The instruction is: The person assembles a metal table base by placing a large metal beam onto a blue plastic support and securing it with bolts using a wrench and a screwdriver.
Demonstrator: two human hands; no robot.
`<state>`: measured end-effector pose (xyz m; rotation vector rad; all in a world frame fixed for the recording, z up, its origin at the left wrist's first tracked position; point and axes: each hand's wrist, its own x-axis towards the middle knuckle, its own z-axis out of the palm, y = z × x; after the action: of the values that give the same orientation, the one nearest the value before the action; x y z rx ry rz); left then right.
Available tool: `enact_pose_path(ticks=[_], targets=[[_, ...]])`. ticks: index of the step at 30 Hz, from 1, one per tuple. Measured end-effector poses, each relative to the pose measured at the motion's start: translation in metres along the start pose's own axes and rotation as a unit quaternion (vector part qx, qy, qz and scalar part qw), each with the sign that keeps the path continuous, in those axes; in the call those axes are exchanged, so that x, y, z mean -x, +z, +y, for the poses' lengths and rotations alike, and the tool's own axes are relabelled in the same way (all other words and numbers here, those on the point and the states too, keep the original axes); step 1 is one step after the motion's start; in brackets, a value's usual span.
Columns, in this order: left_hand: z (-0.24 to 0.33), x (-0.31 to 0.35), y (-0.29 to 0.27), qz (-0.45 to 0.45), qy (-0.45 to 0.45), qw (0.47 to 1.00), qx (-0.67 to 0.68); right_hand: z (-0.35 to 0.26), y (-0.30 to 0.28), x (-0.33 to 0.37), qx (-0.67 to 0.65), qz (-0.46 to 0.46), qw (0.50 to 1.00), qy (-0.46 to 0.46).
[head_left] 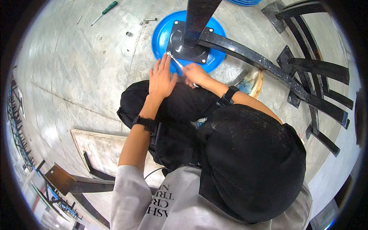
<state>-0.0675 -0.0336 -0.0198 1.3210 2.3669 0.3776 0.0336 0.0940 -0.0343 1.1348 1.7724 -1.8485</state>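
A black metal base plate [175, 41] with a bolt at each corner lies on a round blue disc [158, 41], with a black post [197, 23] rising from it. My right hand [194, 74] is closed round a silver wrench [176, 61]. The wrench's far end meets the bolt [168, 53] at the plate's near left corner. My left hand [161, 78] has its fingers stretched forward, the fingertips against that bolt and the wrench head. Its palm holds nothing. Motion blurs the right hand a little.
A curved black metal bar [245, 53] runs right from the post. More black metal frames [318, 69] stand at the right. On the floor lie a green-handled screwdriver [110, 7], a socket [128, 34] and a bolt [150, 19]. A pale board [107, 143] lies at lower left.
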Motion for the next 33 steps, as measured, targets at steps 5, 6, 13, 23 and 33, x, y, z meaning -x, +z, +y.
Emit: enact_pose_path(ticks=[5, 6, 13, 23, 33], targets=[[0.001, -0.021, 0.014, -0.005, 0.011, 0.995, -0.097, -0.003, 0.015, 0.003, -0.057, 0.001, 0.998, 0.03], [0.001, -0.022, 0.016, -0.014, 0.01, 0.996, -0.092, 0.001, 0.012, 0.003, -0.075, -0.009, 0.997, 0.023], [0.007, -0.02, 0.013, -0.006, -0.017, 0.995, -0.097, 0.007, 0.01, -0.001, -0.027, 0.006, 1.0, -0.005], [-0.004, -0.024, 0.013, 0.031, 0.017, 0.994, -0.105, 0.007, 0.009, 0.007, -0.008, 0.002, 0.999, -0.045], [-0.007, -0.025, 0.016, 0.023, 0.013, 0.99, -0.137, 0.022, -0.004, 0.023, 0.328, 0.123, 0.927, -0.134]])
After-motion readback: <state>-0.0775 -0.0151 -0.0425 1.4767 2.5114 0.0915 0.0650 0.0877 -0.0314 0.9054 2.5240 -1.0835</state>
